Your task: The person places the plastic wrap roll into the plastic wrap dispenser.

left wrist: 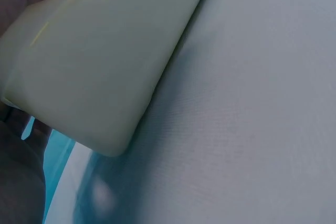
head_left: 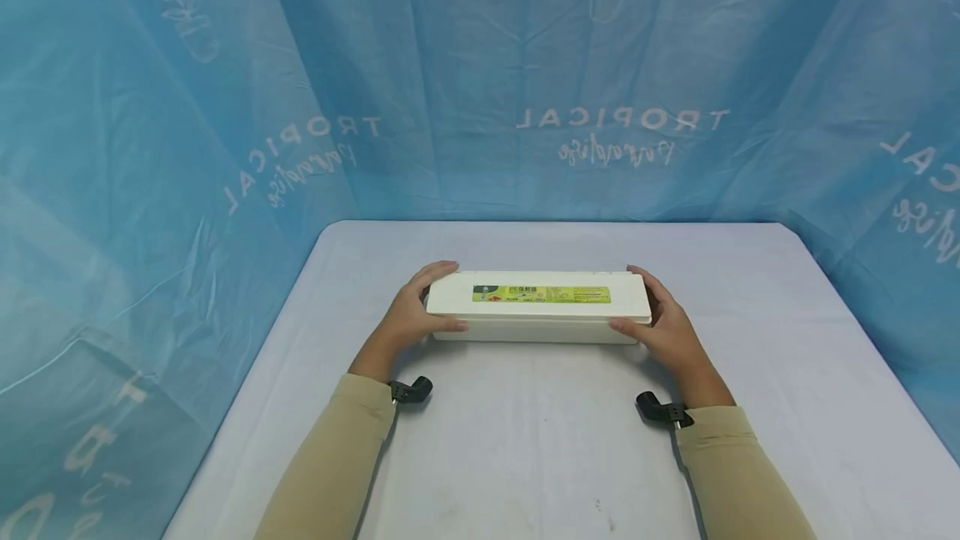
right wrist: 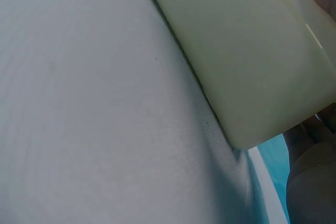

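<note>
A long white cling film box [head_left: 540,330] with a yellow-green label [head_left: 542,294] on its lid lies crosswise between both hands. My left hand [head_left: 411,311] grips its left end, thumb along the front face and fingers over the back corner. At the opposite end my right hand [head_left: 663,319] holds it the same way. In the left wrist view the box's front face [left wrist: 100,61] fills the upper left, its lower edge at the cloth. The right wrist view has the front face [right wrist: 252,61] at the upper right, with fingers partly hidden behind the end.
A white cloth covers the table [head_left: 525,440]. Blue printed curtains [head_left: 480,90] enclose the back and both sides. Dark wrist cameras [head_left: 412,390] with cables sit at the sleeve cuffs.
</note>
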The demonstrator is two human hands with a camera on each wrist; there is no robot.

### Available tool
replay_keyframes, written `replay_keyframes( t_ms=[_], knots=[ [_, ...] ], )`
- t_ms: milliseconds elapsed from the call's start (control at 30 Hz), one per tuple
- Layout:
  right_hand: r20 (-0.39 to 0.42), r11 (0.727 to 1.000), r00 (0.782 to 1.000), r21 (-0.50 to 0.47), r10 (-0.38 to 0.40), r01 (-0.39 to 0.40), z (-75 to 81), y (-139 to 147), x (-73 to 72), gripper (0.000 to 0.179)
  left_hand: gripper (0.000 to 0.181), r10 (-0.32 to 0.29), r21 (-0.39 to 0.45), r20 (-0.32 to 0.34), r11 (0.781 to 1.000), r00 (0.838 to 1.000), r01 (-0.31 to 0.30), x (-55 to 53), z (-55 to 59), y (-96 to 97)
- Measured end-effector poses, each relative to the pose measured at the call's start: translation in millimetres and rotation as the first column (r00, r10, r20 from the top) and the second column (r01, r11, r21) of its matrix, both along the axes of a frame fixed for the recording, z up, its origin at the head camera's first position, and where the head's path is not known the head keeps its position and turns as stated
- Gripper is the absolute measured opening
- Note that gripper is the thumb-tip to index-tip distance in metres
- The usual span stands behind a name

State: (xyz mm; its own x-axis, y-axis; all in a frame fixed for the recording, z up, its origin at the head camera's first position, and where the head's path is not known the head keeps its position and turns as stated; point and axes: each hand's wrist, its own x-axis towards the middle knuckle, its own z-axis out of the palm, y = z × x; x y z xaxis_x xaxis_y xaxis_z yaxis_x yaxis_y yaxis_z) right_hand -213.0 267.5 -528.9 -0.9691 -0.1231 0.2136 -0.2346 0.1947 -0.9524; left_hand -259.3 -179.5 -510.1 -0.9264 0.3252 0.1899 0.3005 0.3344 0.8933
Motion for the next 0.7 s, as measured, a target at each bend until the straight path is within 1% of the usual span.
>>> replay_keyframes(
  t_ms=[167,367,500,700],
  knots=[
    [0.000,1.000,1.000,-0.002,0.010,-0.010,-1.3,0.2,-0.1,0.104,0.105,-0.009,0.002,-0.006,1.000,1.000,0.009,-1.7,-1.5,-0.5],
    [0.017,1.000,1.000,0.029,0.002,-0.003,1.2,1.0,1.0,0.104,0.107,0.010,-0.050,0.006,0.999,1.000,-0.010,-3.8,-1.8,0.1],
    [0.045,0.999,0.999,0.045,0.008,-0.010,2.9,3.4,0.1,0.103,0.108,0.016,-0.071,0.017,0.997,1.000,-0.014,-2.8,-0.9,0.8],
    [0.073,0.989,0.997,0.139,0.036,-0.046,-1.4,6.7,-3.5,0.099,0.105,0.022,-0.057,0.015,0.998,1.000,-0.021,-0.9,-0.1,0.4]
  ],
)
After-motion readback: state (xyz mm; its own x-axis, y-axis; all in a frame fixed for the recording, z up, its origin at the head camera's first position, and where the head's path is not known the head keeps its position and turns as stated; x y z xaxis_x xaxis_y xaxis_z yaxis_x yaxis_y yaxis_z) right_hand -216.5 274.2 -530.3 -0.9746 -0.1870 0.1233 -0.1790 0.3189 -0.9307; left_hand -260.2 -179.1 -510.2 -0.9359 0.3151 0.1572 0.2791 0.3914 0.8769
